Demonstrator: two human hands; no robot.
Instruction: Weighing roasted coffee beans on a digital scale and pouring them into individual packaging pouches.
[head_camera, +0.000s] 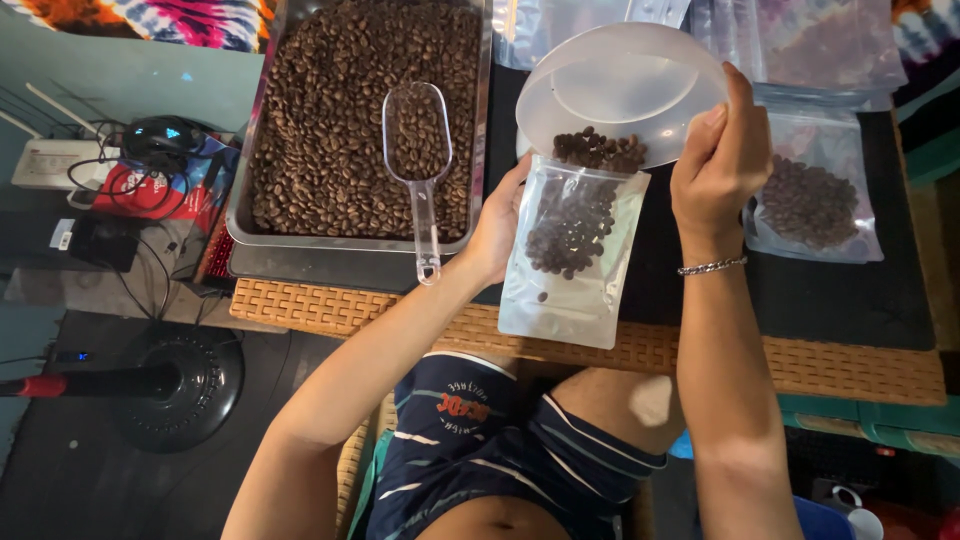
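Note:
My right hand (718, 165) grips the rim of a translucent plastic bowl (620, 85), tilted so that coffee beans (598, 150) slide from its lower edge. Below it stands a clear pouch (572, 262), partly filled with beans, and my left hand (497, 225) holds its left edge at the open mouth. A silver bracelet (712, 266) sits on my right wrist. A metal tray (262, 235) full of roasted beans lies to the left, with a clear plastic scoop (420, 160) resting on the beans, handle toward me.
A filled pouch (812, 205) lies right of my right hand on a dark mat (850, 300), with more pouches (800, 45) behind. The woven table edge (330, 308) runs along the front. A fan base (180, 385) and cables are on the floor at left.

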